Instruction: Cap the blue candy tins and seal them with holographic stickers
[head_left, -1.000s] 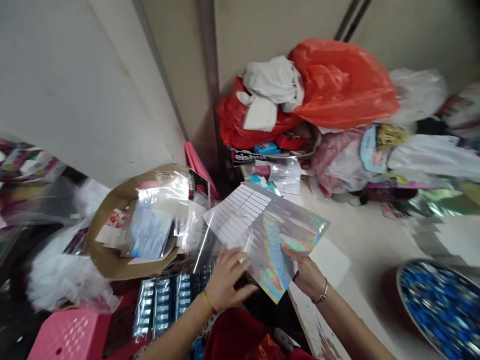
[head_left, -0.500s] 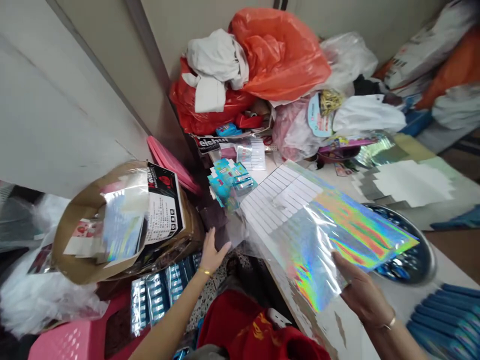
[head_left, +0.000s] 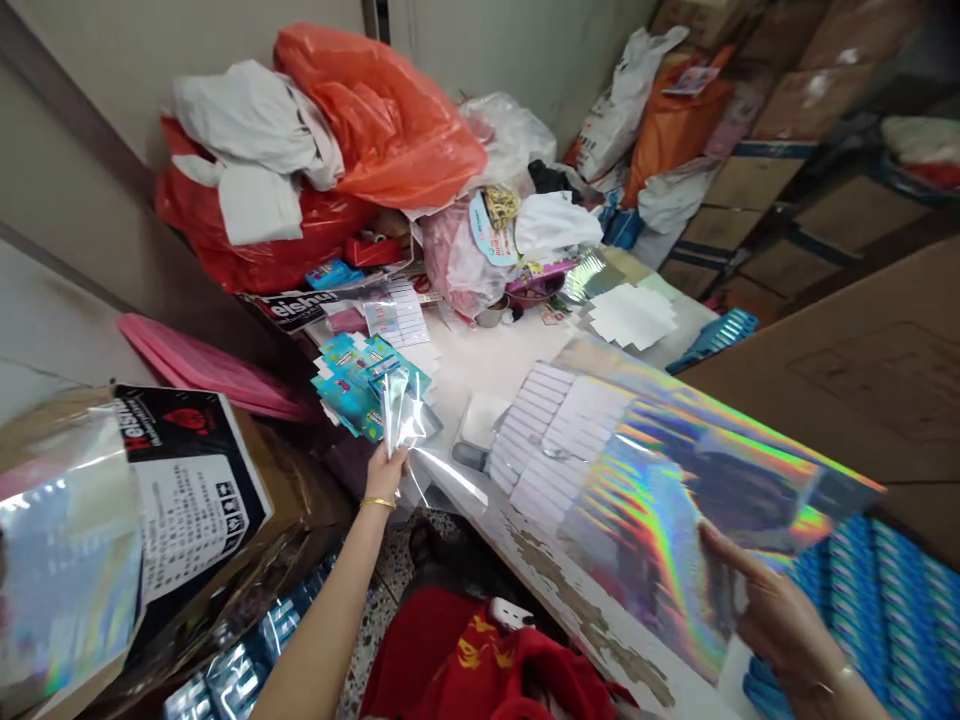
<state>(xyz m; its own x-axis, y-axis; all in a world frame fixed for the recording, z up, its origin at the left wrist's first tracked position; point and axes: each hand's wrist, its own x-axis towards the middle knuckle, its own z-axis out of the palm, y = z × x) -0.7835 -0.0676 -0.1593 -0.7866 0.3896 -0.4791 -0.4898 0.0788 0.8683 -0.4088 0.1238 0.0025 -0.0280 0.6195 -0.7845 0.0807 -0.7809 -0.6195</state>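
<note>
Closest in, the right hand (head_left: 787, 620) is closed, thumb on top, on the near short edge of a shimmering sheet (head_left: 652, 510), its fingers hidden beneath. The sheet hangs over the desk (head_left: 480, 350), its long axis running from the right hand forward and to the left, with the end bearing ruled white slips (head_left: 562, 435) farthest from that hand. It looks light, thin and slick, limp enough to sag and crease, so a flat hold on opposite edges would likely suit it best. Below and right of the right hand lie rows of blue packs (head_left: 889, 610). The left hand (head_left: 386, 472) is pinched on a gathered clear film (head_left: 409, 420), which seems soft and slippery and points upward from the fingertips. To the left hand's left stands a carton (head_left: 202, 510); just beyond the hand lie teal cards (head_left: 349, 385), and well past them, a red bag (head_left: 390, 115).
</note>
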